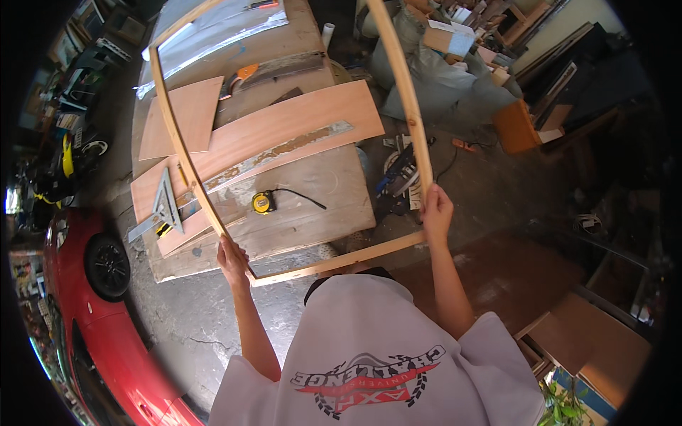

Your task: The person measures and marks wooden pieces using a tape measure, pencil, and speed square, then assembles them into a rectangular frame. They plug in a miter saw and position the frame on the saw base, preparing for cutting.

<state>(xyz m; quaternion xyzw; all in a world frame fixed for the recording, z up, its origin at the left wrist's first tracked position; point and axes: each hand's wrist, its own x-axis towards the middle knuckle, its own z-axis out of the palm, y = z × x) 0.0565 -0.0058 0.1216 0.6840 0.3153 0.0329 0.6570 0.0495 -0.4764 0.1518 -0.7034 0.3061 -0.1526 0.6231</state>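
Observation:
A large rectangular wooden frame (341, 264) is held up over the workbench, its far end running out of the top of the view. My left hand (233, 260) is closed around its left rail close to the near corner. Around the right rail, just above the near right corner, my right hand (437, 215) is closed too. Through the frame I see a yellow tape measure (263, 202) with a black strap, a long worn metal straightedge (277, 153) and a thin plywood strip (341, 106). A metal speed square (165, 202) lies by the left rail.
The workbench (341, 206) also carries a handsaw with an orange handle (247, 72) and a square plywood piece (181, 117). A red car (117, 319) stands at left. Power tools (399, 174) lie on the floor right of the bench, with sacks and boxes (449, 37) behind.

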